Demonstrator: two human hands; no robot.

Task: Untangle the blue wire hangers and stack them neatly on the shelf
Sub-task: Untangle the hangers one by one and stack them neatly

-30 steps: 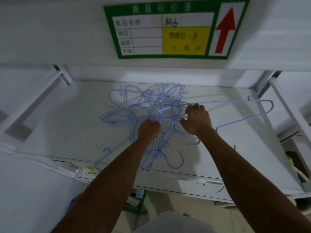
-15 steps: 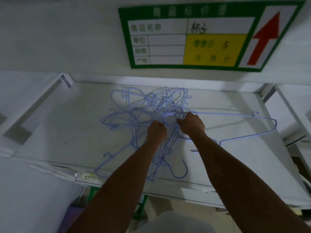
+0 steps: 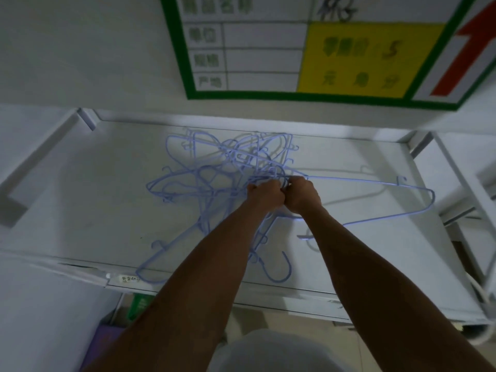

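A green-bordered price sign [image 3: 268,57] with yellow panel and red arrow sits above the right grip [image 3: 302,194]. Down-left of the left grip [image 3: 264,194]: a small label [image 3: 130,279], a green object [image 3: 139,304].

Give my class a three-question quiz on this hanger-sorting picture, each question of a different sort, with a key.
1. Where on the shelf do the left hand and right hand grip the blue wire hangers? A amid the tangle; B at the shelf's front edge; C at the shelf's left end.
2. True or false: the hangers already form a neat stack.
3. Fill in: one hanger stretches out of the tangle toward the person's ___.
Key: 1 A; 2 false; 3 right.
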